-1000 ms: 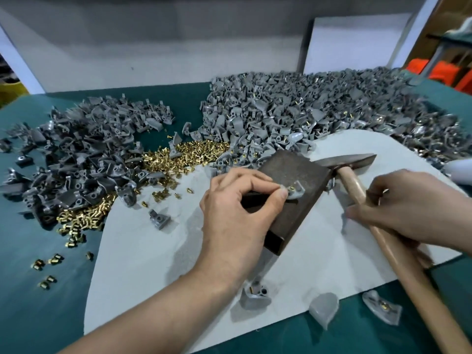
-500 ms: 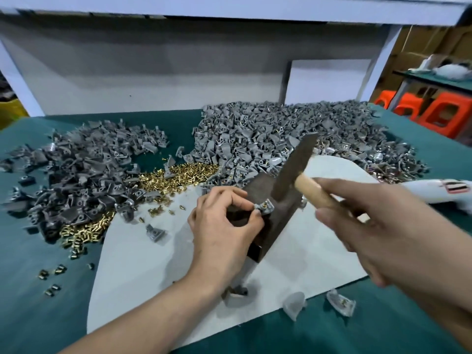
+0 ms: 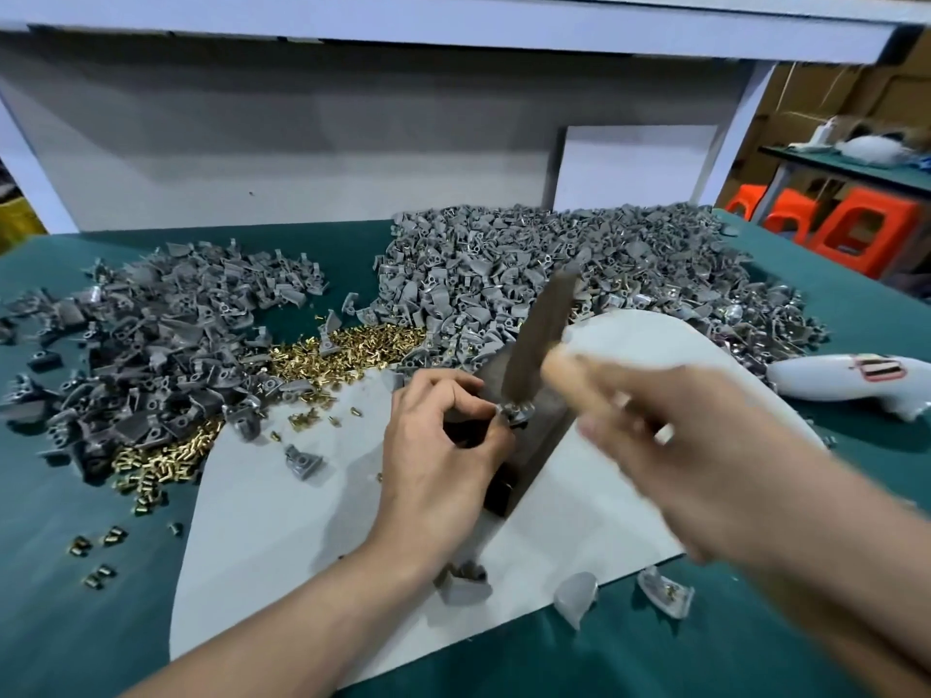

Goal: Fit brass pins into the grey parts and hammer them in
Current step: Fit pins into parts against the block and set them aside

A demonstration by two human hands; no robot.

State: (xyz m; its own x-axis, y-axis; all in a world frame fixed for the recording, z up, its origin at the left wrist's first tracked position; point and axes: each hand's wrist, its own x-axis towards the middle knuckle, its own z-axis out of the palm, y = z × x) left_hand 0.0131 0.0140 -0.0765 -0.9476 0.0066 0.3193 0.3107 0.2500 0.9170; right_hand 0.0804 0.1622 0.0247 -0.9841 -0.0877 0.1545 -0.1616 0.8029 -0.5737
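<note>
My left hand (image 3: pixel 436 460) pinches a small grey part (image 3: pixel 514 411) with a brass pin in it, holding it on top of a dark metal block (image 3: pixel 546 435). My right hand (image 3: pixel 695 445) grips the wooden handle of a hammer (image 3: pixel 541 332); hand and hammer are motion-blurred. The hammer's dark head stands nearly upright with its lower end on the grey part. Loose brass pins (image 3: pixel 342 355) lie in a heap to the left of the block.
Two big heaps of grey parts lie on the green table, one at the left (image 3: pixel 151 345) and one at the back right (image 3: pixel 554 269). A white sheet (image 3: pixel 302 521) lies under the block. Single grey parts (image 3: pixel 662 591) sit near the front edge. A white bottle (image 3: pixel 846 382) lies at the right.
My right hand lifted the hammer from lying flat beside the block, swung it upright and brought its head down onto the grey part. My left hand kept its pinch on the part.
</note>
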